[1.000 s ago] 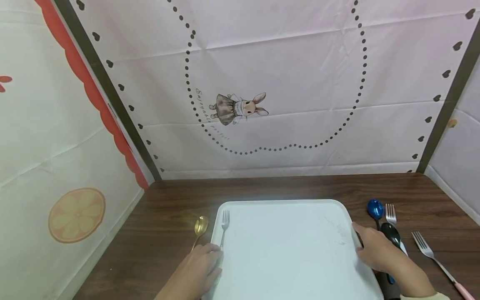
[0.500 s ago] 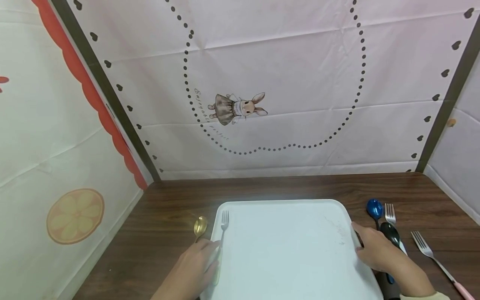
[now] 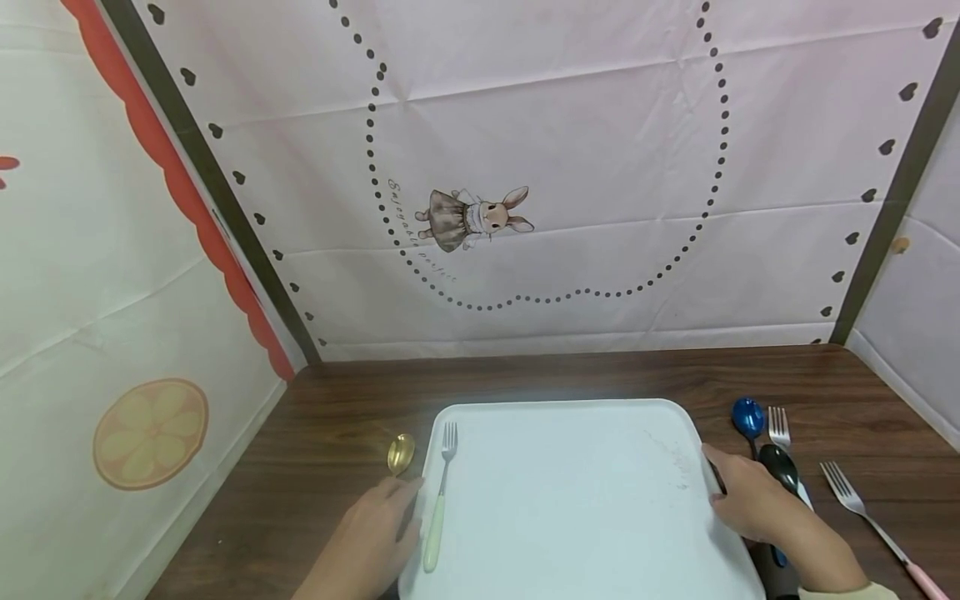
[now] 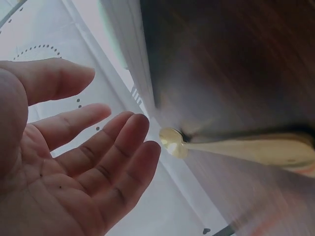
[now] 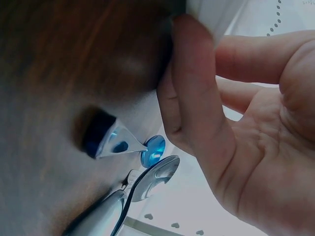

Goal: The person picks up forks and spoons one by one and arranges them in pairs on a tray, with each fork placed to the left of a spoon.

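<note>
A large white tray (image 3: 562, 492) lies on the table. Along its left side rests a fork with a pale green handle (image 3: 433, 533), tines pointing away from me. My left hand (image 3: 371, 533) is just left of the tray, beside the fork; the left wrist view shows its fingers (image 4: 130, 167) loosely bent with nothing in them. A gold spoon (image 3: 401, 454) lies just beyond that hand, its handle hidden by the hand in the head view. At the tray's right edge my right hand (image 3: 753, 496) grips the rim, fingers (image 5: 194, 83) curled at the edge.
Right of the tray lie a blue spoon (image 3: 748, 417), a black spoon (image 3: 780, 467) and a silver fork (image 3: 779, 429), partly behind the right hand. Farther right is a fork with a pink handle (image 3: 855, 504). Printed cloth walls (image 3: 600, 167) enclose the wooden table (image 3: 525, 379).
My left hand has let go of the green-handled fork and drawn back to the left, leaving the fork on the tray. The right hand has stayed at the tray's edge.
</note>
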`<state>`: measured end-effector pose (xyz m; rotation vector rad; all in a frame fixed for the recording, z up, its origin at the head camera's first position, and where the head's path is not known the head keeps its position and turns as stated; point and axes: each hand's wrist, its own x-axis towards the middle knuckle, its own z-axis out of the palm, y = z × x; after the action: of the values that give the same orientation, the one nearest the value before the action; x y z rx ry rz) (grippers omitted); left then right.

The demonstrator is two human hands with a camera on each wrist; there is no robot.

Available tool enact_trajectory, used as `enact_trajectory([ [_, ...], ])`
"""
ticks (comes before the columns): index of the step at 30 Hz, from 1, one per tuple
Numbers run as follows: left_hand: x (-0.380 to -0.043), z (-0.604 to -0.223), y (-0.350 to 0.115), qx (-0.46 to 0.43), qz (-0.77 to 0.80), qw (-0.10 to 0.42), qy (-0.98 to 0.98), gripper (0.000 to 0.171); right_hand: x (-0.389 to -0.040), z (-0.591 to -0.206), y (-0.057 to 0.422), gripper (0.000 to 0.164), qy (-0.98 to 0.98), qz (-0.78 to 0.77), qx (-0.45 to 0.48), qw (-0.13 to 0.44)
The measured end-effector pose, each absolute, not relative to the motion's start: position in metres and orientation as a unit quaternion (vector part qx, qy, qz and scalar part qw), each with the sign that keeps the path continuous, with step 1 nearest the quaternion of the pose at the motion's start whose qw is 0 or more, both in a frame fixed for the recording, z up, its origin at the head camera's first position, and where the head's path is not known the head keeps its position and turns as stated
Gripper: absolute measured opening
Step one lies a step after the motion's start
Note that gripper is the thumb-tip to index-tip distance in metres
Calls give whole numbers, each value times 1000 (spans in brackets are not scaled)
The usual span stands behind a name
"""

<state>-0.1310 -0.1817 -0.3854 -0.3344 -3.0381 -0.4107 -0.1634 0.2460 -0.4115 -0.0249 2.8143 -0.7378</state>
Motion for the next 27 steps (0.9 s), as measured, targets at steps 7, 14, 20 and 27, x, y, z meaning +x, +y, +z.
enact_trajectory([
  [7, -131, -386, -187, -101, -127, 16, -987, 44, -161, -411, 245, 64, 955, -270, 0, 120],
  [14, -133, -387, -190, -92, -129, 2, -987, 47, -160, -411, 244, 65, 954, -274, 5, 119],
  [20, -134, -389, -191, -91, -118, 17, -989, 48, -162, -411, 244, 65, 956, -267, 8, 124],
  [27, -133, -393, -195, -96, -107, 54, -988, 50, -162, -411, 244, 65, 956, -266, 10, 124],
])
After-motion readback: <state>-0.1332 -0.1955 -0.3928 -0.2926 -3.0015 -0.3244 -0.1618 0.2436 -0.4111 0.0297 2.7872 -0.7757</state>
